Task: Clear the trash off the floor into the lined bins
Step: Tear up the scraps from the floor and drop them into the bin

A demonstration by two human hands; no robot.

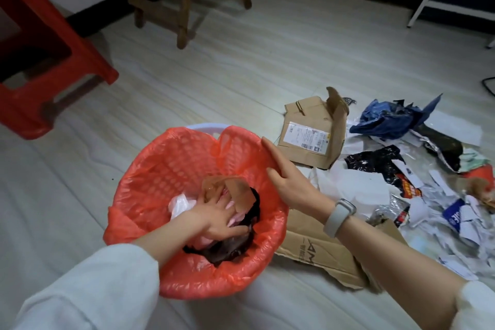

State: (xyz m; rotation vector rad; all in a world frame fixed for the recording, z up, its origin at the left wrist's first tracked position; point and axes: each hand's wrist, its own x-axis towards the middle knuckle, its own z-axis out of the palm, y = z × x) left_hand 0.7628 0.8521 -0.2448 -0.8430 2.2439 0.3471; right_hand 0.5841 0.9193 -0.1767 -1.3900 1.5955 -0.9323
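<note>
The round basket bin with the thin red plastic liner (187, 169) sits on the pale floor (241, 67), directly in front of the person. Left hand (222, 218) is down inside the bin, fingers spread and flat, pressing on the wad of pink, white and dark wrappers (227, 246) already dropped there; it grips nothing that can be seen. Right hand (288, 182) lies with fingers straight on the right side of the liner rim, steadying it, holding nothing. The remaining litter lies wholly to the right of the bin: flattened brown cardboard box with a shipping label (313, 131) nearest, then the crumpled blue plastic bag (388, 118) and torn white paper scraps (455, 220) farther out. Torn brown cardboard sheet (321, 257) lies against the bin's right side, under the right forearm. Judgement: the right hand is nearer the pile, so the next reach likely goes rightward from the rim; much remains to be cleared.
</note>
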